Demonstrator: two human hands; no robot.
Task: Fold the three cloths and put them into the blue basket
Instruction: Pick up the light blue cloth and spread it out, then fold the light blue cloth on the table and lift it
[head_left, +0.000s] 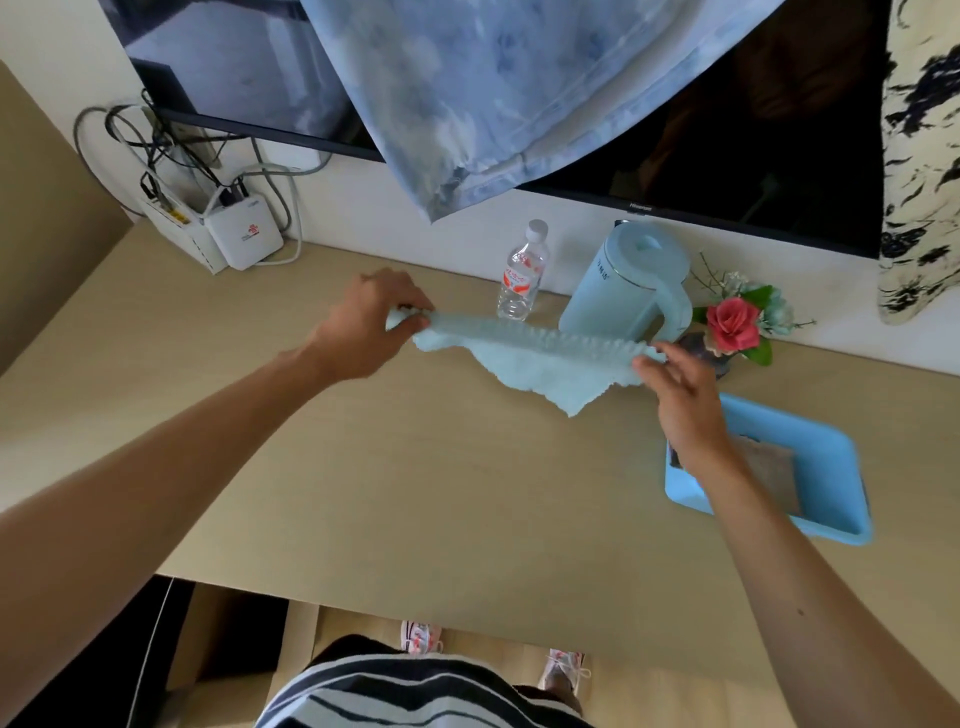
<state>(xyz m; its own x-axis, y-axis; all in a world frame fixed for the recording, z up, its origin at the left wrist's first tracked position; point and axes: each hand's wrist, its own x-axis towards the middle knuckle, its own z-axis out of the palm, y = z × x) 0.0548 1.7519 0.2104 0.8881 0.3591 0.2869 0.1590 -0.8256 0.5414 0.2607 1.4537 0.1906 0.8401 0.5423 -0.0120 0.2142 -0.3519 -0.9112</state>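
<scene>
Pale-blue cloth (540, 358) pinched taut between our left hand (371, 325) and right hand (680, 400), lifted off desk (415, 467). Keep corners level, fold evenly; blue basket (831, 519) near right.

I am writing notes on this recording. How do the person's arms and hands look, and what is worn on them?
Both arms are bare up to the picture's edge: no sleeves, gloves or watch are visible. The left hand and the right hand show no rings that I can make out. A small dark mark sits on the right forearm. Lower down, a garment with black and white stripes is worn.
</scene>
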